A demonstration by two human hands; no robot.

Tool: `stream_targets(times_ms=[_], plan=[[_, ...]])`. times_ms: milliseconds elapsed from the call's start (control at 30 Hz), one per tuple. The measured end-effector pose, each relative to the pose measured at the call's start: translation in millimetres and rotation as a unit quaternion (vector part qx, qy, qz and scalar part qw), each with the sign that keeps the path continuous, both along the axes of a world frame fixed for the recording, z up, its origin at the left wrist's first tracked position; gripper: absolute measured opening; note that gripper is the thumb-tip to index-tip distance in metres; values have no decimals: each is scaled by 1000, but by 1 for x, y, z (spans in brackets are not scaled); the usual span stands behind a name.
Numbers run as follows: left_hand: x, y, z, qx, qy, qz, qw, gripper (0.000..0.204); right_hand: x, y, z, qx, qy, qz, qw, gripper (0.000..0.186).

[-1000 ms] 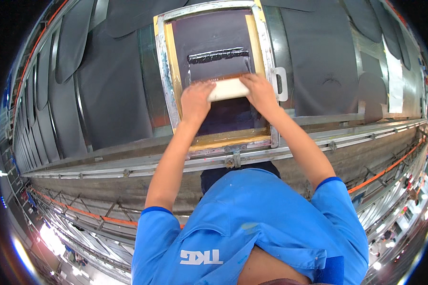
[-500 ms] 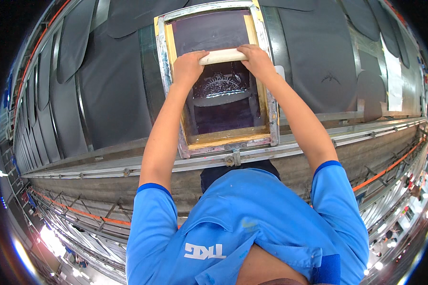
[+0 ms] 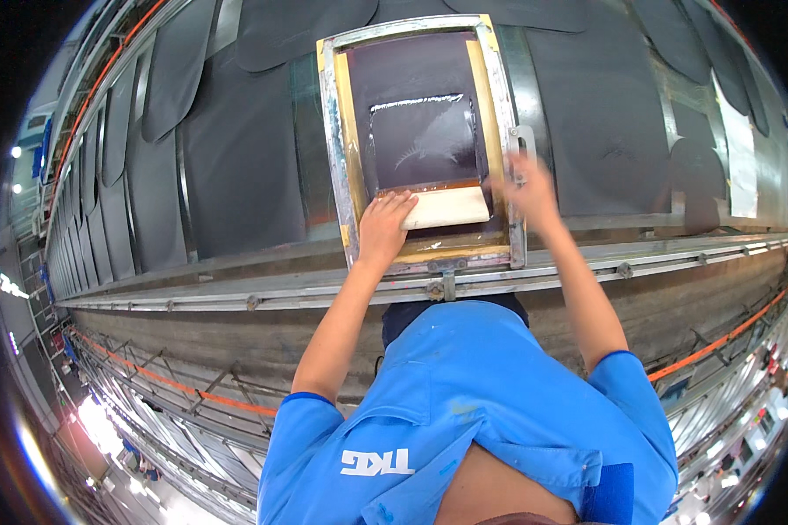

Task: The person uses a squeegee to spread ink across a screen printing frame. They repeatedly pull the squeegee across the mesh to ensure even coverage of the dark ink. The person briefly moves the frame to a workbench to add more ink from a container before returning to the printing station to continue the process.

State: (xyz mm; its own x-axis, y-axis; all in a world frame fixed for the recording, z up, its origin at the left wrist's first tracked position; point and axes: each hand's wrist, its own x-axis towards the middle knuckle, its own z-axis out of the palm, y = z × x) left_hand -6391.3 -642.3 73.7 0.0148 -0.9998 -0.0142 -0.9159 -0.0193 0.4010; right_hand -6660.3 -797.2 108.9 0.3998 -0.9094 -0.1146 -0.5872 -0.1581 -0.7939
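Dark fabric panels (image 3: 228, 175) lie in rows along the long table (image 3: 236, 289), from nine o'clock across the top. At twelve o'clock sits a metal-framed printing screen (image 3: 337, 149), its dark mesh edged with yellow tape. A pale, flat squeegee (image 3: 446, 208) rests at the screen's near edge. The left hand (image 3: 383, 229) is closed on the squeegee's left end. The right hand (image 3: 524, 188), at one o'clock, is motion-blurred beside the frame's right rail; its grip cannot be told.
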Motion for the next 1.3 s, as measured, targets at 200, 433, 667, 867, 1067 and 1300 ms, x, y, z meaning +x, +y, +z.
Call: stream_targets(times_ms=[200, 433, 667, 867, 1067, 1300], plan=[[-1, -3, 4, -29, 30, -7, 999, 58, -7, -83, -86, 3, 7, -169, 986, 37], [10, 20, 18, -70, 69, -7, 995, 67, 15, -77, -28, -139, -59, -208, 966, 29], [128, 71, 50, -85, 92, 25, 992, 65, 150, -16, 44, -95, -72, -187, 975, 26], [273, 124, 44, -21, 68, 36, 997, 65, 299, 40, 7, -105, -89, -177, 974, 27], [363, 155, 19, 12, 13, -10, 1000, 68, 376, 80, -55, -116, -96, -206, 967, 23], [390, 178, 22, 2, -10, -12, 1000, 71, 409, 100, -47, -79, -95, -226, 966, 26]])
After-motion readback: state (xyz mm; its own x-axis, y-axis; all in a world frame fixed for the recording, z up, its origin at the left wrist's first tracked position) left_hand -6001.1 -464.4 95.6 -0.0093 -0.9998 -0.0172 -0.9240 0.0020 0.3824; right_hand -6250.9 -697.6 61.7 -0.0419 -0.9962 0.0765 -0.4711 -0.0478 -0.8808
